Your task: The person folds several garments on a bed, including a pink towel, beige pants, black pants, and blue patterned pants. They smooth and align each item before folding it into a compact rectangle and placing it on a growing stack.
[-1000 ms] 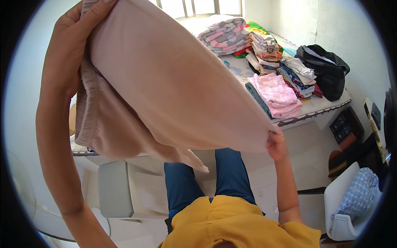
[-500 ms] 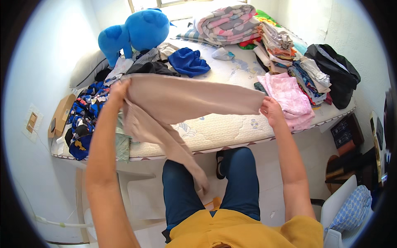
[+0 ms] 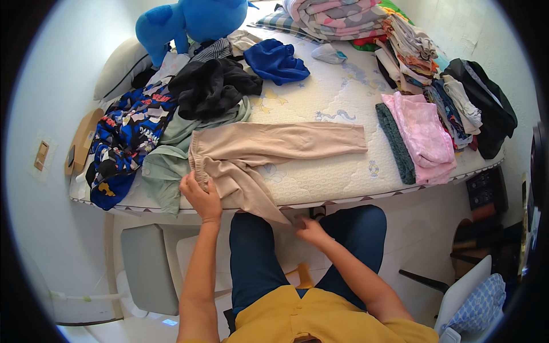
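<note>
A pair of beige trousers [image 3: 274, 140] lies on the mattress, one leg stretched out to the right. The other leg slants toward me and hangs over the near edge. My left hand [image 3: 201, 197] is closed on the gathered waistband, thumb and fingers on either side of the cloth. Beyond the mattress edge, my right hand [image 3: 311, 230] is beside the end of the hanging leg. Its fingertips are blurred, so whether they grip the cuff is unclear. A pale green garment [image 3: 163, 171] lies beside the waistband, partly under black clothing [image 3: 211, 86].
Folded pink cloth [image 3: 420, 131] and clothing stacks [image 3: 409, 51] stand on the right beside a black bag [image 3: 483, 108]. A patterned blue garment [image 3: 128, 143], a blue cloth [image 3: 276, 62] and a blue plush toy [image 3: 211, 20] lie left and behind. A grey stool [image 3: 146, 268] stands below the mattress.
The trousers have come down from the air onto the mattress. My left hand has moved down along the waistband; my right hand has left the far leg and dropped toward the near leg's end.
</note>
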Available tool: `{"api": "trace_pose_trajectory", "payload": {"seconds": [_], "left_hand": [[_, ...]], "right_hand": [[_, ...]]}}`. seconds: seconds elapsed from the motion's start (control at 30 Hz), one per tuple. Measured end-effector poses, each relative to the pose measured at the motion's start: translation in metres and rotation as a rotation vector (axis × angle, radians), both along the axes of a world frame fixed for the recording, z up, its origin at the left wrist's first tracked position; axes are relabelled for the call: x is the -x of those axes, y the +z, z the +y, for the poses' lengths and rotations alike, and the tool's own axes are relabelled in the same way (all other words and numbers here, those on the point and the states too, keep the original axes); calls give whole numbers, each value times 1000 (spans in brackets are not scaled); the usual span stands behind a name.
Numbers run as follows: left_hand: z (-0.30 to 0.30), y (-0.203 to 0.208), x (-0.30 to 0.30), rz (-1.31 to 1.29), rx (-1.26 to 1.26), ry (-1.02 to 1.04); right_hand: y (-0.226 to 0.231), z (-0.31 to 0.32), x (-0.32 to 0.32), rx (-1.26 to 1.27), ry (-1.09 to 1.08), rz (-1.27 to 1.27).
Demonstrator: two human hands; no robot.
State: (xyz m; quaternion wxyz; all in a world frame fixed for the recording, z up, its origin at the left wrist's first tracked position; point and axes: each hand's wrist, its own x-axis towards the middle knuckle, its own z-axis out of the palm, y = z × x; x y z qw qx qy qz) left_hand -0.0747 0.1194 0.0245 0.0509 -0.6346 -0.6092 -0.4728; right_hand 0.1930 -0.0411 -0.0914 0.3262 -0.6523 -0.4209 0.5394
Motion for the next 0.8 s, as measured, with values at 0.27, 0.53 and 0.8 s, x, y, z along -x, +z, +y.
{"api": "trace_pose_trajectory", "payload": {"seconds": [0.27,0.53,0.8], "left_hand": [[-17,-3,11,-65,134,80],[-5,15,54,-1378,644,-330],[-62,27,107,-1719,407,-347]], "right_hand": [[-21,40,60,-35,154,-95],[99,-49,-24,-138,110,236],[199,-95,-108,-212,33,144]]}}
